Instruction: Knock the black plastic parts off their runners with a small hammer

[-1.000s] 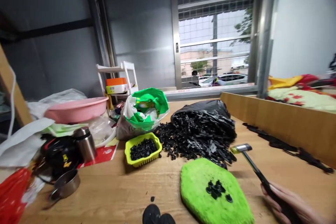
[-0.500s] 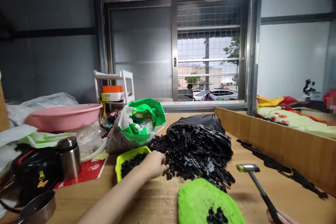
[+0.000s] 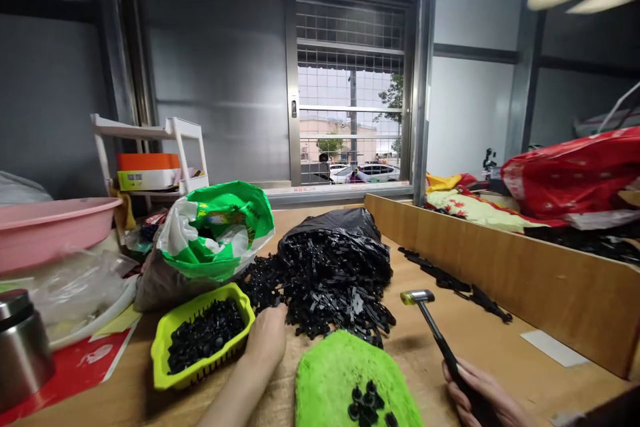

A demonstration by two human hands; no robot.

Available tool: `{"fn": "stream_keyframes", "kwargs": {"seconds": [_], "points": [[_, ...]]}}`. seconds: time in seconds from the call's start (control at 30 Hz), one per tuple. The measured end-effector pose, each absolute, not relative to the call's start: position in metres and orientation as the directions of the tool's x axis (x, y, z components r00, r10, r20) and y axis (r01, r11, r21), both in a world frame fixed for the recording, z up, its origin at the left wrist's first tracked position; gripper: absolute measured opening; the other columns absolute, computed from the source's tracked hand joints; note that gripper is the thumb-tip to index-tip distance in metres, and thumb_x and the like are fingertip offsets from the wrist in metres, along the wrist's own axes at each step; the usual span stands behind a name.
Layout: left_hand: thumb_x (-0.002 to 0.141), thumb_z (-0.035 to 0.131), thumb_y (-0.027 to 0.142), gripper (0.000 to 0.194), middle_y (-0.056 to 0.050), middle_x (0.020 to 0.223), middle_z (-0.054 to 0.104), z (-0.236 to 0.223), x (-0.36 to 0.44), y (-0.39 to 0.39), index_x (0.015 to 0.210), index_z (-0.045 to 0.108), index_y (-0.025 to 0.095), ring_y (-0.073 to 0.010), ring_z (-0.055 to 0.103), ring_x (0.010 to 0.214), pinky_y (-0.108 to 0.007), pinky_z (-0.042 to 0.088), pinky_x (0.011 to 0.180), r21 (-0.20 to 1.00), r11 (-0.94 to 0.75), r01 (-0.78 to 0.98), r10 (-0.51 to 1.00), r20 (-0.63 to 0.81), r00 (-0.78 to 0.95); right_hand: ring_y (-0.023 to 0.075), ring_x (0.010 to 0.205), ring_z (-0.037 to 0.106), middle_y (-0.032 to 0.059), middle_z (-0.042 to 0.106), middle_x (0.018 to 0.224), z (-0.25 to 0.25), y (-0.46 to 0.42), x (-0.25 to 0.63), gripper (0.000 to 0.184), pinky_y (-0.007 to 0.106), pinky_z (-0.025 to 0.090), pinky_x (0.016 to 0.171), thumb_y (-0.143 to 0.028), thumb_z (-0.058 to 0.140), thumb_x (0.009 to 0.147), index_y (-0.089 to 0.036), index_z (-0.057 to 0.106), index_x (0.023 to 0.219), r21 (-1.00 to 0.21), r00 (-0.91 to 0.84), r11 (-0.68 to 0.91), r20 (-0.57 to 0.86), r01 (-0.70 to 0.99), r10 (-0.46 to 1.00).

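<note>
My left hand reaches forward to the near edge of a heap of black plastic parts spilling from a black bag; its fingers curl down among the parts, and I cannot see what they grip. My right hand, at the bottom right, is wrapped round the black handle of a small hammer whose metal head is raised above the wooden table. Between the hands lies a green fuzzy pad with several small black pieces on it.
A yellow-green basket of black pieces sits left of my left hand. Behind it stand a green and white plastic bag, a pink basin, a steel flask and a white rack. A wooden board walls the right side.
The view has swung right and up. My left hand has stayed at the edge of the black heap, by the basket. The hammer is still raised in my right hand.
</note>
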State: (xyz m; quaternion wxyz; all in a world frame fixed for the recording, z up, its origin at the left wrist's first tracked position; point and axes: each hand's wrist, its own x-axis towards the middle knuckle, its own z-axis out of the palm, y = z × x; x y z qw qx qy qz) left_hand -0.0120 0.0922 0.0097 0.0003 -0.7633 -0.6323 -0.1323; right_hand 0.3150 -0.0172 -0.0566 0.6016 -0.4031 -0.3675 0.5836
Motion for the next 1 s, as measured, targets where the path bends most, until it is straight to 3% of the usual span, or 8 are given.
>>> {"fn": "stream_keyframes", "kwargs": {"seconds": [0.1, 0.2, 0.3, 0.5, 0.73, 0.87, 1.0], "points": [[0.083, 0.031, 0.004, 0.032, -0.012, 0.088, 0.063, 0.007, -0.019, 0.087, 0.091, 0.06, 0.015, -0.0227, 0.059, 0.089, -0.031, 0.043, 0.078, 0.13, -0.229, 0.965, 0.957, 0.211, 0.199, 0.0031, 0.033, 0.039, -0.0067, 0.043, 0.05, -0.057, -0.016, 0.315, 0.037, 0.011, 0.03, 0.028, -0.051, 0.067, 0.07, -0.018, 0.05, 0.074, -0.909, 0.046, 0.023, 0.004, -0.416, 0.999], [0.081, 0.03, 0.001, 0.037, -0.017, 0.099, 0.06, 0.003, -0.015, 0.085, 0.103, 0.058, 0.009, -0.0258, 0.056, 0.097, -0.035, 0.04, 0.084, 0.077, -0.223, 0.972, 0.956, 0.213, 0.202, 0.0038, 0.033, 0.038, -0.0068, 0.043, 0.051, -0.056, -0.016, 0.314, 0.038, 0.013, 0.029, 0.029, -0.051, 0.066, 0.07, -0.018, 0.048, 0.074, -0.914, 0.058, 0.041, 0.019, -0.405, 0.998], [0.081, 0.027, -0.001, 0.038, -0.021, 0.094, 0.059, -0.001, -0.007, 0.085, 0.096, 0.062, 0.005, -0.0293, 0.058, 0.091, -0.037, 0.044, 0.076, 0.041, -0.2, 0.979, 0.961, 0.202, 0.188, 0.0041, 0.034, 0.038, -0.0069, 0.043, 0.052, -0.054, -0.017, 0.312, 0.034, 0.014, 0.028, 0.03, -0.047, 0.062, 0.074, -0.017, 0.048, 0.076, -0.92, 0.081, 0.065, 0.036, -0.385, 0.996], [0.083, 0.027, 0.001, 0.036, -0.015, 0.087, 0.062, 0.008, -0.011, 0.083, 0.087, 0.062, 0.009, -0.0254, 0.061, 0.086, -0.031, 0.044, 0.072, 0.067, -0.208, 0.976, 0.951, 0.249, 0.185, 0.0043, 0.037, 0.036, -0.0072, 0.043, 0.055, -0.056, -0.022, 0.312, 0.026, 0.015, 0.028, 0.033, -0.041, 0.05, 0.086, -0.016, 0.048, 0.079, -0.917, 0.106, 0.094, 0.057, -0.387, 0.993], [0.079, 0.034, 0.006, 0.029, -0.011, 0.076, 0.065, 0.043, -0.02, 0.07, 0.078, 0.061, 0.016, -0.024, 0.062, 0.075, -0.028, 0.04, 0.06, 0.178, -0.161, 0.971, 0.933, 0.348, 0.091, 0.0044, 0.037, 0.036, -0.0075, 0.042, 0.054, -0.055, -0.021, 0.313, 0.026, 0.015, 0.026, 0.032, -0.04, 0.051, 0.085, -0.016, 0.048, 0.078, -0.913, 0.097, 0.095, 0.061, -0.396, 0.993], [0.077, 0.036, 0.007, 0.027, -0.01, 0.081, 0.065, 0.046, -0.029, 0.059, 0.081, 0.061, 0.017, -0.0229, 0.061, 0.077, -0.027, 0.04, 0.063, 0.241, -0.135, 0.961, 0.904, 0.428, 0.02, 0.0046, 0.037, 0.038, -0.0071, 0.043, 0.055, -0.052, -0.022, 0.312, 0.027, 0.015, 0.028, 0.033, -0.042, 0.055, 0.081, -0.017, 0.047, 0.078, -0.913, 0.112, 0.096, 0.055, -0.396, 0.992], [0.074, 0.038, 0.01, 0.026, -0.008, 0.086, 0.067, 0.03, -0.049, 0.05, 0.081, 0.063, 0.015, -0.0209, 0.062, 0.08, -0.026, 0.042, 0.073, 0.495, -0.195, 0.847, 0.812, 0.566, -0.144, 0.0045, 0.036, 0.04, -0.0068, 0.044, 0.053, -0.053, -0.022, 0.313, 0.034, 0.014, 0.028, 0.032, -0.047, 0.064, 0.071, -0.018, 0.048, 0.076, -0.909, 0.113, 0.078, 0.035, -0.41, 0.993]]}}
